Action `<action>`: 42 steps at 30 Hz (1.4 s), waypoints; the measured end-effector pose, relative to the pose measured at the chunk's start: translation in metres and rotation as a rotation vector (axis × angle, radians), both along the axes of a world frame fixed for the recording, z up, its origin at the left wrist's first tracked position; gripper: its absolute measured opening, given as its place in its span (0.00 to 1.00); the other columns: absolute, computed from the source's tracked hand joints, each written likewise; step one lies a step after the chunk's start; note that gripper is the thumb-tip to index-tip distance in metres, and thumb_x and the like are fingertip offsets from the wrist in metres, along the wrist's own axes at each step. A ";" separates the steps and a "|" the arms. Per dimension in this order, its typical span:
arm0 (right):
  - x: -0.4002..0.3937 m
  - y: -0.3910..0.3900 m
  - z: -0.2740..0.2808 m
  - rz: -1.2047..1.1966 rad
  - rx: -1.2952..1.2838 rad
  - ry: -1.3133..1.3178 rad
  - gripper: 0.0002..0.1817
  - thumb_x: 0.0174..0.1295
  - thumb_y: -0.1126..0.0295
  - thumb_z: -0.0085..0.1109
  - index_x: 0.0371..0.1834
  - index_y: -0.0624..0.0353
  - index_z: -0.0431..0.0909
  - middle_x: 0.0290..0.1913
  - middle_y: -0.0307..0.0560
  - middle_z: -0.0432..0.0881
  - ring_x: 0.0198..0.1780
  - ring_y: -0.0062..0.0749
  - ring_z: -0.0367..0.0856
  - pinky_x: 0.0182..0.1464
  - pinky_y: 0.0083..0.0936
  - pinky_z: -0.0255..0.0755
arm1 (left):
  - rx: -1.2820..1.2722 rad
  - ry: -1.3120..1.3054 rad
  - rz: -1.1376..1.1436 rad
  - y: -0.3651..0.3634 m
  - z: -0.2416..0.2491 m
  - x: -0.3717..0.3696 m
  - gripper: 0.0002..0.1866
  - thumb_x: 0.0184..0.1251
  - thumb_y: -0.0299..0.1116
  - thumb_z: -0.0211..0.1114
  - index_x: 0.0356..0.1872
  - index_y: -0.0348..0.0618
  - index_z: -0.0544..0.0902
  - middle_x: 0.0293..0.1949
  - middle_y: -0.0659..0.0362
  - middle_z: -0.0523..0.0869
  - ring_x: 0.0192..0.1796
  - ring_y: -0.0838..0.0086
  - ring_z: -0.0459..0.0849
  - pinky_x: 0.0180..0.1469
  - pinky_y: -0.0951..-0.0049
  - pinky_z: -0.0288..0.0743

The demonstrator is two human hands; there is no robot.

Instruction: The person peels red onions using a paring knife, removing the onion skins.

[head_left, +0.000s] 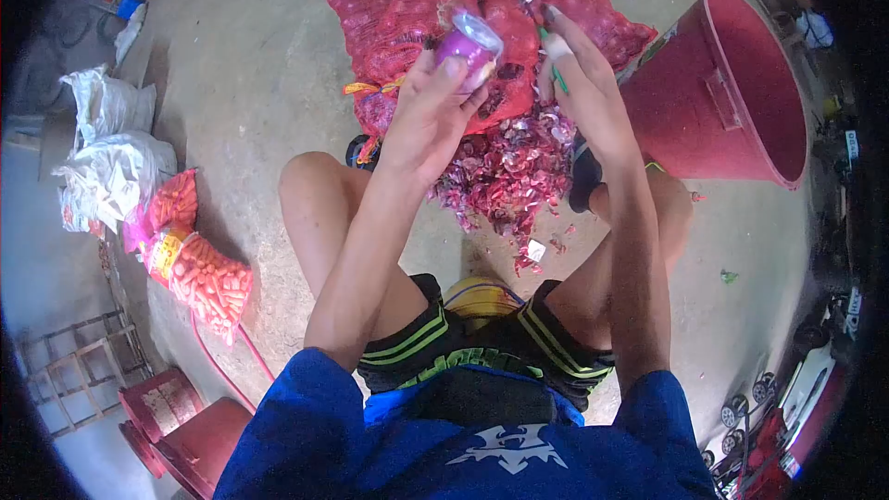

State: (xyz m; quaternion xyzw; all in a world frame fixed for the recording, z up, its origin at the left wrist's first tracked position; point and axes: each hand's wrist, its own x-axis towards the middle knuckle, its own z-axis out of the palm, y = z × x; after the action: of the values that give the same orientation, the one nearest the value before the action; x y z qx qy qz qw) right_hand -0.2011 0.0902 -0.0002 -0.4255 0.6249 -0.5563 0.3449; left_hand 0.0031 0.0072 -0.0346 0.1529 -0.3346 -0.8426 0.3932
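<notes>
My left hand (428,116) is closed around a red onion (468,54), its purple skin shiny and its upper end pale. Just to the right, my right hand (593,93) grips a small green-handled knife (558,80); its blade is hard to make out. White tape wraps one finger of that hand. The hands are apart, raised above the floor in front of my knees. Below them lies a heap of loose red onion skins (509,167). Behind the hands sit red mesh sacks of onions (407,18), partly hidden by the left hand and onion.
A large red plastic bin (667,93) lies tilted at the right, mouth facing right. At the left are a bag of carrots (208,282) and white plastic sacks (120,167). A red plastic stool (199,435) stands at the lower left. Wheeled items line the right edge.
</notes>
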 end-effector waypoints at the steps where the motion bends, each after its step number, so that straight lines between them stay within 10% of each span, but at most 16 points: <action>1: 0.004 0.007 0.005 0.084 -0.050 -0.033 0.31 0.83 0.62 0.54 0.85 0.64 0.66 0.32 0.37 0.78 0.35 0.18 0.75 0.42 0.22 0.71 | -0.001 -0.001 0.010 -0.003 -0.004 0.000 0.29 0.78 0.48 0.72 0.72 0.49 0.77 0.68 0.56 0.85 0.68 0.63 0.85 0.66 0.62 0.83; 9: 0.032 0.017 0.002 0.284 -0.189 0.139 0.34 0.76 0.72 0.58 0.85 0.60 0.66 0.37 0.46 0.86 0.36 0.26 0.82 0.46 0.30 0.79 | 0.176 -0.054 0.065 0.002 0.001 -0.002 0.19 0.77 0.46 0.75 0.62 0.57 0.80 0.58 0.67 0.89 0.60 0.77 0.87 0.68 0.61 0.79; 16: 0.034 0.008 0.000 0.174 -0.295 0.465 0.26 0.72 0.77 0.59 0.75 0.59 0.80 0.61 0.65 0.89 0.60 0.54 0.91 0.61 0.41 0.82 | 0.183 -0.011 0.021 0.006 0.004 -0.009 0.21 0.78 0.47 0.74 0.64 0.57 0.80 0.59 0.67 0.88 0.62 0.75 0.86 0.67 0.60 0.80; 20: 0.030 -0.003 -0.015 0.091 -0.376 0.593 0.22 0.75 0.76 0.58 0.72 0.60 0.82 0.62 0.64 0.89 0.59 0.54 0.91 0.62 0.41 0.81 | 0.132 -0.104 0.001 0.001 -0.007 -0.008 0.33 0.79 0.59 0.68 0.75 0.55 0.74 0.68 0.62 0.84 0.69 0.69 0.82 0.69 0.61 0.76; 26: -0.024 -0.004 -0.033 0.144 0.170 0.511 0.25 0.82 0.64 0.52 0.76 0.65 0.76 0.45 0.57 0.91 0.44 0.33 0.90 0.53 0.34 0.82 | 0.064 0.154 -0.030 0.010 0.017 0.000 0.32 0.68 0.18 0.75 0.71 0.48 0.75 0.64 0.53 0.87 0.66 0.65 0.87 0.73 0.62 0.81; 33: -0.006 0.022 0.010 0.322 -0.011 -0.053 0.32 0.82 0.61 0.52 0.85 0.63 0.64 0.30 0.37 0.79 0.30 0.20 0.77 0.38 0.25 0.73 | -0.049 -0.075 0.230 0.004 0.027 0.001 0.34 0.59 0.15 0.82 0.66 0.40 0.77 0.59 0.51 0.88 0.60 0.68 0.90 0.66 0.66 0.85; 37: 0.010 0.030 0.020 0.418 -0.049 -0.044 0.38 0.78 0.69 0.57 0.90 0.58 0.56 0.36 0.41 0.82 0.35 0.20 0.78 0.43 0.23 0.74 | -0.415 -0.395 0.355 -0.001 0.021 0.003 0.36 0.55 0.18 0.86 0.65 0.37 0.78 0.58 0.53 0.88 0.58 0.70 0.90 0.64 0.66 0.86; 42: 0.008 0.018 0.004 0.429 -0.078 0.106 0.32 0.76 0.72 0.59 0.83 0.62 0.69 0.54 0.49 0.91 0.46 0.24 0.85 0.55 0.27 0.78 | -0.527 -0.409 0.375 0.002 0.022 0.003 0.35 0.57 0.18 0.84 0.66 0.35 0.78 0.58 0.52 0.89 0.56 0.70 0.91 0.63 0.66 0.87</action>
State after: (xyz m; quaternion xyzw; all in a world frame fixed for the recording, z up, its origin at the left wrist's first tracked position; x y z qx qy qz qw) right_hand -0.1935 0.1086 0.0035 -0.5904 0.5151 -0.4709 0.4053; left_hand 0.0057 0.0092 -0.0127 0.2702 -0.5775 -0.5931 0.4915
